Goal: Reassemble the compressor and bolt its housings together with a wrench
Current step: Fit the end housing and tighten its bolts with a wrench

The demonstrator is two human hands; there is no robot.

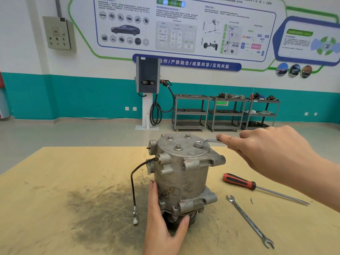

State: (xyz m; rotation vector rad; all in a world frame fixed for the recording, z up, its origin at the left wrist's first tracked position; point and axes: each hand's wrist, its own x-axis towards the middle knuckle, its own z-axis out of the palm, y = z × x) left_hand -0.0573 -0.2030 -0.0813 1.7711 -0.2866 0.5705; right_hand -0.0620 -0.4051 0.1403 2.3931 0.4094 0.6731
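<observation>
Head view: the compressor [184,179] stands upright on a tan board [55,181], pulley end down, its flat cap facing up. The right hand [266,150] curls its fingers round the handle of a ring wrench [207,141], thumb stretched along the shaft. The wrench's ring end sits over the bolt just left of that grip, at the cap's right edge. Three more bolts [178,147] stand bare on the cap, farther left of the grip, all seated with washers.

The left hand [163,223] braces the compressor low down: straight fingers lie flat up the left side of the body, and the thumb presses across the front of the dark pulley [174,219]. It is a steadying press with the hand spread, not a closed fist.

A black wire [134,181] leaves the housing above the left hand's fingertips, loops down to their left, and ends in a white plug [135,217] lying on the board just left of that hand. A dark smudge [103,208] stains the board around the plug.

Below the right forearm, a red-handled screwdriver [239,182] lies on the board to the right of the compressor. Nearer the person, a second wrench [248,220], open-ended, lies apart from both hands.

Beyond the board, grey carts [224,113] line a teal and white wall [82,96].
</observation>
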